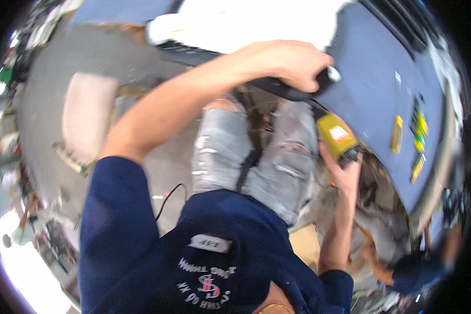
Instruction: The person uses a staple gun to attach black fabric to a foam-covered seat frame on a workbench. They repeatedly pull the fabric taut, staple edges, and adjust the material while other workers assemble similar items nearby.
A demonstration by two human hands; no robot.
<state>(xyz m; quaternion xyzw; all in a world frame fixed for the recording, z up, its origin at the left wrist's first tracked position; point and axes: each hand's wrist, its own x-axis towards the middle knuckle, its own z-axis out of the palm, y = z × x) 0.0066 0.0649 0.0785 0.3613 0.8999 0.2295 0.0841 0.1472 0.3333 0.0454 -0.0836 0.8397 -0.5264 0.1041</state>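
1. Overhead, we see our left hand [290, 63] with fingers curled around a black handle [277, 86] at the edge of the blue surface [374, 78].
2. Our right hand [343, 170] has its fingers closed on a yellow tool [337, 137], just under that edge.
3. White cloth [246, 21] lies on the surface; small yellow items [397, 133] sit farther right.
4. Grey floor [78, 57], beige stool [86, 112] on our left.
5. Another person's hand [374, 259] shows lower right.
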